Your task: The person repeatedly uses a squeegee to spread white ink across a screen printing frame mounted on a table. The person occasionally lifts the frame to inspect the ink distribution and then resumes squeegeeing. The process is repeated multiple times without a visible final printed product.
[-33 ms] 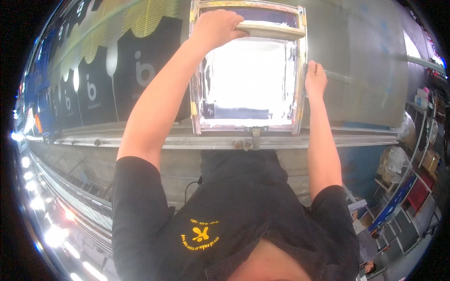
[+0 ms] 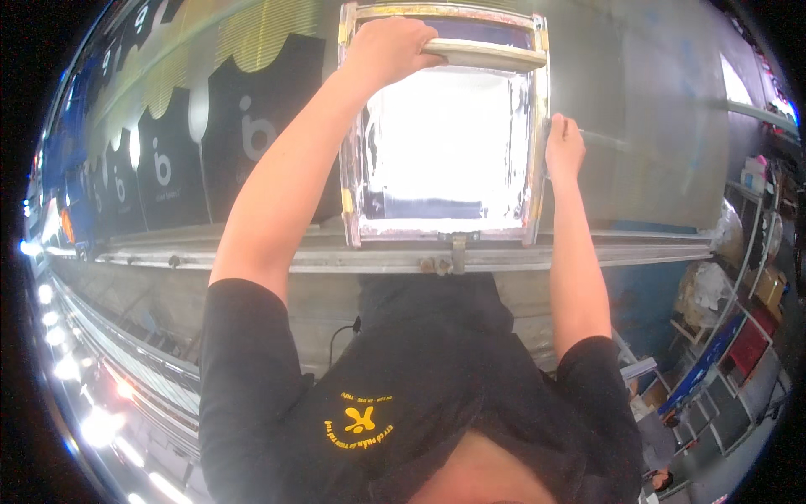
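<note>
A screen printing frame [image 2: 541, 92] lies flat at the top centre, its mesh glaring white with ink smeared along the borders. Across its far part runs a squeegee [image 2: 495, 55] with a pale bar handle. My left hand [image 2: 390, 52] is closed round the squeegee's left end, thumb on the near side. At the frame's right side my right hand [image 2: 565, 147] is closed against the rail, with its fingertips partly hidden. A metal clamp [image 2: 458, 244] sits at the frame's near edge, over a long rail [image 2: 336, 254].
Black garment pieces [image 2: 260, 109] with pale prints lie in a row on the long table [image 2: 646, 168] to the left. Beyond its right end are a rack [image 2: 756, 197], bags and boxes. A person [image 2: 659, 441] is at the lower right.
</note>
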`<move>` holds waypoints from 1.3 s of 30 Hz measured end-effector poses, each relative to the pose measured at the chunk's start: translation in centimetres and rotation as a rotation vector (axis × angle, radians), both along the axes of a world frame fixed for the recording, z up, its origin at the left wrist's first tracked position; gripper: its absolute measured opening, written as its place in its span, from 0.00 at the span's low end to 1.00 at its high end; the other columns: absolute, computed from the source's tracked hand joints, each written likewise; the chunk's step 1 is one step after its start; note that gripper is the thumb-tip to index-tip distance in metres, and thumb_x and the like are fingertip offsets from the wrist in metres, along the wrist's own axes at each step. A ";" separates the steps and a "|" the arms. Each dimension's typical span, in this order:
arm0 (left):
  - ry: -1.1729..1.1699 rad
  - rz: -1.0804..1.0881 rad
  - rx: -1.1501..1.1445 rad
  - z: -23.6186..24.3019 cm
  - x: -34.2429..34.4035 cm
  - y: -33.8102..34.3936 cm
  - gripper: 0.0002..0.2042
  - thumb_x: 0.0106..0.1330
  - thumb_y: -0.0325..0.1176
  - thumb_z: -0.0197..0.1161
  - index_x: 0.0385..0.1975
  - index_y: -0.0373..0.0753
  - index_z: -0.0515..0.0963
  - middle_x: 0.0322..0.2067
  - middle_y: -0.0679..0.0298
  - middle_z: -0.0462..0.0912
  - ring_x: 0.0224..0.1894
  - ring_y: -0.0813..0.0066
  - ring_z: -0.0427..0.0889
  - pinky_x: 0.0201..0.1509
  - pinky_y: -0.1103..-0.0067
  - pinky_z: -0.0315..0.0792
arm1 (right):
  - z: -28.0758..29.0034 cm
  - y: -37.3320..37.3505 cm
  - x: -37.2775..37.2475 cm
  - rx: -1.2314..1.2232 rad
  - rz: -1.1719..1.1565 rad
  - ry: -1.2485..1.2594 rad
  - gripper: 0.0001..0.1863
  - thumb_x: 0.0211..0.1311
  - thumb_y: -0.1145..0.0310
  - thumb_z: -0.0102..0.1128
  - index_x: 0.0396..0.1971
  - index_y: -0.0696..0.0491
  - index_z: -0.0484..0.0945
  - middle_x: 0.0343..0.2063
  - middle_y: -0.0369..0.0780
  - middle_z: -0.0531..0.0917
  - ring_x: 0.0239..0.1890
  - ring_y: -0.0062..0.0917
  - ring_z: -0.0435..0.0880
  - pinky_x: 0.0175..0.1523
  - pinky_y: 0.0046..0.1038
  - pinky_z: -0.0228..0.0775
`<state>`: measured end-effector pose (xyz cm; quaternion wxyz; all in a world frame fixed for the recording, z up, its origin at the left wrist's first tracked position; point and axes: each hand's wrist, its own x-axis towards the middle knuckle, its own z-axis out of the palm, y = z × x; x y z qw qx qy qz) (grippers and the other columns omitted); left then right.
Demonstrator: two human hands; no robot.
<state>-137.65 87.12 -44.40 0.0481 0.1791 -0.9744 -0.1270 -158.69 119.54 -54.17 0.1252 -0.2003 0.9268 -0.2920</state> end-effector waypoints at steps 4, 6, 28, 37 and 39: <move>-0.144 -0.009 0.033 -2.4 -2.9 -3.0 0.20 0.72 0.56 0.66 0.40 0.43 0.84 0.36 0.61 0.88 0.44 0.56 0.89 0.47 0.60 0.82 | 0.3 -1.5 0.1 -0.049 -0.068 -0.006 0.24 0.79 0.49 0.58 0.54 0.56 0.85 0.42 0.49 0.90 0.47 0.44 0.88 0.56 0.41 0.77; -0.160 0.027 0.016 -3.5 -3.3 -3.5 0.21 0.71 0.57 0.67 0.40 0.43 0.86 0.36 0.60 0.90 0.43 0.55 0.90 0.47 0.60 0.83 | 1.4 -3.1 0.1 -0.077 -0.065 0.103 0.25 0.76 0.48 0.63 0.55 0.56 0.85 0.42 0.48 0.90 0.49 0.42 0.88 0.58 0.41 0.77; 0.061 0.188 0.027 -5.9 11.7 18.4 0.12 0.56 0.44 0.79 0.30 0.47 0.84 0.28 0.66 0.86 0.32 0.62 0.89 0.37 0.67 0.83 | 4.2 1.4 12.4 0.040 0.840 0.562 0.15 0.44 0.61 0.80 0.30 0.43 0.81 0.28 0.32 0.82 0.32 0.29 0.86 0.37 0.37 0.76; 0.132 0.190 0.029 -5.1 14.2 22.2 0.08 0.59 0.36 0.74 0.35 0.45 0.84 0.31 0.63 0.87 0.35 0.57 0.89 0.41 0.62 0.83 | 4.9 5.4 15.0 -0.109 0.788 0.580 0.07 0.53 0.69 0.72 0.33 0.45 0.84 0.30 0.33 0.84 0.37 0.29 0.86 0.41 0.35 0.73; -0.085 0.130 0.155 -3.8 13.6 20.5 0.10 0.62 0.43 0.75 0.34 0.45 0.85 0.31 0.61 0.87 0.37 0.55 0.89 0.41 0.60 0.82 | 5.4 4.2 14.0 -0.072 0.825 0.460 0.10 0.52 0.64 0.76 0.32 0.46 0.84 0.29 0.34 0.84 0.36 0.32 0.87 0.40 0.37 0.75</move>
